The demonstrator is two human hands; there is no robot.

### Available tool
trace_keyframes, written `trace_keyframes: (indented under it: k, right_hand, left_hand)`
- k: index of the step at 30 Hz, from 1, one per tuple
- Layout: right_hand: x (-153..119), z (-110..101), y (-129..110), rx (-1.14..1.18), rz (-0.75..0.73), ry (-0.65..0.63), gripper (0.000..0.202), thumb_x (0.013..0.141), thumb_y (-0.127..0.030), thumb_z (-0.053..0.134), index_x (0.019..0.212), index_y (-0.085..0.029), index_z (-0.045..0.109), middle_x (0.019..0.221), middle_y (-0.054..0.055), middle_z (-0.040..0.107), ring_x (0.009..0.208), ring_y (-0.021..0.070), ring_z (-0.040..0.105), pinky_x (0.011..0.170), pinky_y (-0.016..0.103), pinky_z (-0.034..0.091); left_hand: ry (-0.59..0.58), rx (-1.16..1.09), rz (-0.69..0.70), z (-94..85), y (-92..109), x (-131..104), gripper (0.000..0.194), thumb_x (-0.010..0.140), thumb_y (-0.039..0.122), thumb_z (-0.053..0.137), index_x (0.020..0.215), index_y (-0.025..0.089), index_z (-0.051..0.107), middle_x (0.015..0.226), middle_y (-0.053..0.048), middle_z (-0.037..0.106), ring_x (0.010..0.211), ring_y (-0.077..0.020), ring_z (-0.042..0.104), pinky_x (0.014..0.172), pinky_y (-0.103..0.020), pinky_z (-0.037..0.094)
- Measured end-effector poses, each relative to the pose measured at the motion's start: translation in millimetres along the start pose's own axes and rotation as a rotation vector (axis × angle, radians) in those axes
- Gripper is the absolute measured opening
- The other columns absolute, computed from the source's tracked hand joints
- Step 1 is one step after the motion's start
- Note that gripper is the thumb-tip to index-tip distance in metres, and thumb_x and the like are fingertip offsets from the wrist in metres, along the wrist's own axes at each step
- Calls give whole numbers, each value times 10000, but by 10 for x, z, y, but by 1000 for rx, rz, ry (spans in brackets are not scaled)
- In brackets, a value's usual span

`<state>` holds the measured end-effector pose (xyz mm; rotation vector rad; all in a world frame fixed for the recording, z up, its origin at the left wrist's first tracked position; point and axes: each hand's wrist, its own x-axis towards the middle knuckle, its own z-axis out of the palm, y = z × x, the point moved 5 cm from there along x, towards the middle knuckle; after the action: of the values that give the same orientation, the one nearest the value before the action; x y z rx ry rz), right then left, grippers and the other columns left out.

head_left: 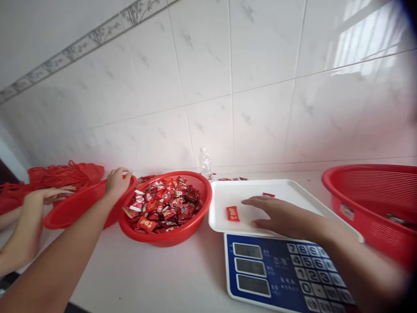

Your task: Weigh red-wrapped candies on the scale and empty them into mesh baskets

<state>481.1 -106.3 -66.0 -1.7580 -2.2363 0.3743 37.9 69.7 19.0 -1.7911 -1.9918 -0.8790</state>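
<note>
My left hand (117,182) is at the right rim of a tilted red plastic basin (85,206), its fingers curled over the edge. My right hand (272,217) hovers above the white tray (224,189) of a scale, thumb and fingers apart, with nothing between them. A small red wrapped packet (232,213) lies on the tray just left of its fingertips. Behind the fingers, a thin dark red packet (269,195) lies on the same tray. Between my hands stands a red basket (166,240) heaped with small red wrapped packets (166,204).
The scale's blue keypad panel (280,278) faces me. A deep red basket (368,221) stands at the right, a clear plastic bottle (206,163) by the tiled wall. At the left, another person's hands (54,193) reach over the basin near red bags (65,174).
</note>
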Motion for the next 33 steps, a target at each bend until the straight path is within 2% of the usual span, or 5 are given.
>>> trace_keyframes:
  k: [3, 8, 17, 22, 33]
  right_hand:
    - [-17, -81, 1, -12, 14, 15, 551, 782, -408, 519, 1311, -258, 475, 1365, 42, 476, 1224, 294, 443, 1004, 456, 363]
    - [-62, -256, 184, -45, 102, 133, 499, 819, -367, 485, 1294, -211, 482, 1260, 75, 567, 1097, 248, 544, 900, 373, 439]
    - [27, -172, 139, 13, 85, 162, 316, 823, -181, 413, 1054, -210, 627, 1050, 66, 671, 931, 207, 611, 767, 303, 453]
    - [54, -122, -13, 168, 65, 226, 332, 743, -81, 428, 1030, -180, 562, 948, 83, 686, 795, 194, 626, 649, 283, 458]
    - [-151, -302, -417, 600, -179, 200, 495, 834, -291, 476, 1309, -318, 341, 1330, 54, 482, 1002, 181, 608, 833, 345, 505]
  left_hand:
    - [-57, -196, 230, -37, 898, -233, 286, 809, 333, 443, 1002, 175, 583, 1118, -83, 588, 1109, -229, 491, 984, -310, 343]
    - [-625, -517, 652, 30, 2213, -1210, 411, 754, 441, 557, 1111, 239, 587, 1175, -41, 584, 1065, -236, 545, 928, -313, 404]
    - [-1017, -536, 588, 273, 3033, -1869, 561, 548, 356, 723, 1070, 188, 607, 1038, -100, 618, 903, -296, 627, 769, -348, 486]
    - [-1335, -1013, 194, 348, 3205, -2028, 380, 601, 86, 678, 953, 164, 561, 845, -30, 599, 677, -149, 628, 714, -341, 529]
    - [-1160, -1325, -138, 22, 2337, -1756, 234, 680, 109, 706, 891, 133, 608, 768, -37, 614, 693, -129, 613, 747, -323, 507]
